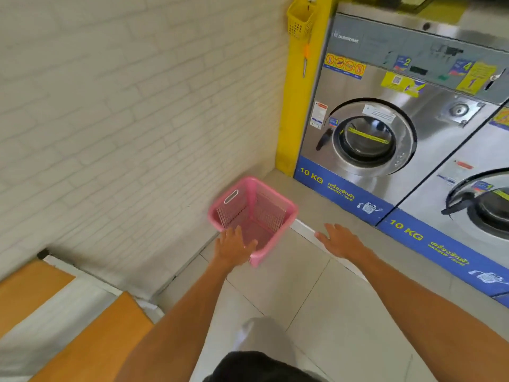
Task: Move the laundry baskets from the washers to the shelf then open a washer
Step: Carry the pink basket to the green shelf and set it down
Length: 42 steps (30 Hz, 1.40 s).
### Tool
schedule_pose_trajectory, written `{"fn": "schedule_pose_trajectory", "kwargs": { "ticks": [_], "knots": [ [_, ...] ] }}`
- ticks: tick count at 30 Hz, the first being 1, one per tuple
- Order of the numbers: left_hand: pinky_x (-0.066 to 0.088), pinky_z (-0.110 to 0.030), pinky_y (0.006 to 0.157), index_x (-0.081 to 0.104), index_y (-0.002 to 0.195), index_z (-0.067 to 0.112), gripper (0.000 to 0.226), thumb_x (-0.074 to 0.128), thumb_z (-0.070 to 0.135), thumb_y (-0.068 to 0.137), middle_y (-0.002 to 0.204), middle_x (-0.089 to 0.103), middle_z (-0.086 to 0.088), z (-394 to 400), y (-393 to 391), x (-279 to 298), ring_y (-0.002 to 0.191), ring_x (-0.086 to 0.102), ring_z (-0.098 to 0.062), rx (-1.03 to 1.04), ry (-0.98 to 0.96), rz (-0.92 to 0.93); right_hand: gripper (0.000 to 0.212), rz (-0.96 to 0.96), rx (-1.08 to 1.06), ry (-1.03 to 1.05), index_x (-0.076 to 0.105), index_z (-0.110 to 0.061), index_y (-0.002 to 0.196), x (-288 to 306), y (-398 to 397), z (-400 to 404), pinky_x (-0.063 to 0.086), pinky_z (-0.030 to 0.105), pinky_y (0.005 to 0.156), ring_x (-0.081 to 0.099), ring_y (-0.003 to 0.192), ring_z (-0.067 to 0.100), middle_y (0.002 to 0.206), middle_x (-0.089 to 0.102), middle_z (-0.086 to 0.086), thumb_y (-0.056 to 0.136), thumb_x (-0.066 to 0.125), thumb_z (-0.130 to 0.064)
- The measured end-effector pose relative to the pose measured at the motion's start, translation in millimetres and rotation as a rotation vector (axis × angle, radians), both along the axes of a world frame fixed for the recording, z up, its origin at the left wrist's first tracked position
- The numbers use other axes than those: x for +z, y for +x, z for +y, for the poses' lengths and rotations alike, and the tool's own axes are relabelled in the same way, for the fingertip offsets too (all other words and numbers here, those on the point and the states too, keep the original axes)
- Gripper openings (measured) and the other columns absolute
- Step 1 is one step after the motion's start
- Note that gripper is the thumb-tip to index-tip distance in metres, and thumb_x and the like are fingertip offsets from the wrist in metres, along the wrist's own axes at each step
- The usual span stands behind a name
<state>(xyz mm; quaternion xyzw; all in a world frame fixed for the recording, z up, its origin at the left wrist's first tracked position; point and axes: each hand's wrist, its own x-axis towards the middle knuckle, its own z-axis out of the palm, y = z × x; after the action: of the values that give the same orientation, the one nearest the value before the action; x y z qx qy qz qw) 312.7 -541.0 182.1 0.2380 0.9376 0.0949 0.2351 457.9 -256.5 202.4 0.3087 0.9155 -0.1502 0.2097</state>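
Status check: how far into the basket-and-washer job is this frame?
Early. Done: nothing that shows. The pink basket sits empty on the floor by the wall, near the left washer. In hand: left hand open at its near rim, right hand open, clear of it. Left: carry it to the shelf, open a washer; both doors in view look shut.

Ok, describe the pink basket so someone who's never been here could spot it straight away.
Find the row of steel washers with blue 10 KG bands, then the yellow pillar at its left end beside the white brick wall. On the floor in that corner sits the pink laundry basket, open-topped, mesh-sided and empty. The yellow basket is smaller and hangs high on the pillar.
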Motion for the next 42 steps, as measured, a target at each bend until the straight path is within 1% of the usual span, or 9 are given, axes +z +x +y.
{"fn": "schedule_pose_trajectory", "kwargs": {
  "ticks": [9, 16, 20, 24, 28, 31, 35, 38, 42],
  "knots": [
    [0.035, -0.051, 0.109, 0.025, 0.15, 0.012, 0.078, 0.044, 0.062, 0.093, 0.152, 0.035, -0.014, 72.3, -73.8, -14.2, 0.137, 0.036, -0.033, 0.269, 0.037, -0.023, 0.066, -0.065, 0.2, -0.029, 0.03, -0.016, 0.152, -17.3, -127.1, 103.5, 0.037, 0.05, 0.108, 0.039, 0.138, 0.035, 0.152, 0.037, 0.014, 0.1, 0.034, -0.056],
    [0.028, -0.057, 0.114, 0.007, 0.156, 0.016, 0.089, 0.044, 0.063, 0.09, 0.162, 0.018, -0.017, 110.8, -128.5, -34.5, 0.145, 0.025, -0.038, 0.451, 0.009, -0.096, 0.064, -0.075, 0.288, -0.067, 0.039, -0.007, 0.144, -46.2, -232.5, 161.7, 0.042, 0.052, 0.103, 0.048, 0.129, 0.039, 0.141, 0.047, 0.022, 0.098, 0.046, -0.05],
    [0.033, -0.055, 0.111, 0.012, 0.155, 0.016, 0.087, 0.045, 0.062, 0.09, 0.159, 0.025, -0.017, 118.7, -140.0, -46.3, 0.14, 0.033, -0.037, 0.56, -0.005, -0.114, 0.053, -0.139, 0.429, -0.075, 0.047, -0.009, 0.132, -68.1, -285.2, 166.8, 0.047, 0.049, 0.096, 0.054, 0.12, 0.039, 0.132, 0.054, 0.021, 0.096, 0.049, -0.048],
    [0.032, -0.054, 0.111, 0.011, 0.156, 0.015, 0.089, 0.047, 0.062, 0.09, 0.156, 0.028, -0.018, 120.8, -131.2, -63.6, 0.14, 0.031, -0.037, 0.692, -0.04, -0.199, 0.055, -0.178, 0.606, -0.133, 0.045, -0.008, 0.135, -87.2, -326.7, 149.2, 0.05, 0.041, 0.09, 0.059, 0.115, 0.036, 0.13, 0.057, 0.019, 0.097, 0.049, -0.047],
    [0.034, -0.053, 0.11, 0.015, 0.154, 0.013, 0.087, 0.045, 0.065, 0.091, 0.156, 0.029, -0.017, 131.6, -122.8, -81.5, 0.14, 0.033, -0.037, 0.839, -0.091, -0.266, 0.067, -0.23, 0.793, -0.159, 0.037, -0.009, 0.148, -111.2, -361.4, 141.9, 0.047, 0.051, 0.102, 0.052, 0.13, 0.034, 0.146, 0.048, 0.016, 0.098, 0.043, -0.053],
    [0.034, -0.054, 0.109, 0.013, 0.156, 0.012, 0.09, 0.045, 0.065, 0.091, 0.158, 0.026, -0.016, 148.7, -124.9, -92.8, 0.141, 0.032, -0.037, 0.975, -0.073, -0.308, 0.067, -0.217, 0.828, -0.153, 0.035, -0.009, 0.15, -126.0, -382.5, 147.4, 0.046, 0.05, 0.105, 0.049, 0.133, 0.033, 0.15, 0.044, 0.015, 0.098, 0.043, -0.051],
    [0.039, -0.052, 0.103, 0.017, 0.154, 0.012, 0.084, 0.055, 0.053, 0.091, 0.151, 0.036, -0.016, 182.6, -140.1, -116.7, 0.136, 0.039, -0.035, 1.197, 0.08, -0.343, 0.069, -0.145, 0.723, -0.187, 0.041, -0.014, 0.137, -199.0, -411.2, 174.0, 0.061, 0.046, 0.076, 0.069, 0.099, 0.027, 0.121, 0.065, 0.011, 0.086, 0.037, -0.06],
    [0.043, -0.051, 0.098, 0.021, 0.151, 0.01, 0.077, 0.059, 0.042, 0.092, 0.144, 0.043, -0.016, 197.5, -142.7, -161.8, 0.13, 0.044, -0.035, 1.3, 0.161, -0.352, 0.057, -0.147, 0.674, -0.148, 0.041, -0.014, 0.137, -255.1, -419.0, 185.7, 0.062, 0.039, 0.062, 0.07, 0.082, 0.024, 0.11, 0.063, 0.011, 0.09, 0.055, -0.044],
    [0.046, -0.049, 0.096, 0.027, 0.147, 0.009, 0.074, 0.063, 0.036, 0.089, 0.139, 0.047, -0.014, 191.8, -144.9, -239.9, 0.125, 0.047, -0.034, 1.298, 0.121, -0.378, 0.059, -0.131, 0.586, -0.094, 0.036, -0.015, 0.139, -313.4, -428.7, 192.3, 0.06, 0.037, 0.05, 0.068, 0.072, 0.023, 0.11, 0.06, 0.013, 0.091, 0.062, -0.038]
  ]
}}
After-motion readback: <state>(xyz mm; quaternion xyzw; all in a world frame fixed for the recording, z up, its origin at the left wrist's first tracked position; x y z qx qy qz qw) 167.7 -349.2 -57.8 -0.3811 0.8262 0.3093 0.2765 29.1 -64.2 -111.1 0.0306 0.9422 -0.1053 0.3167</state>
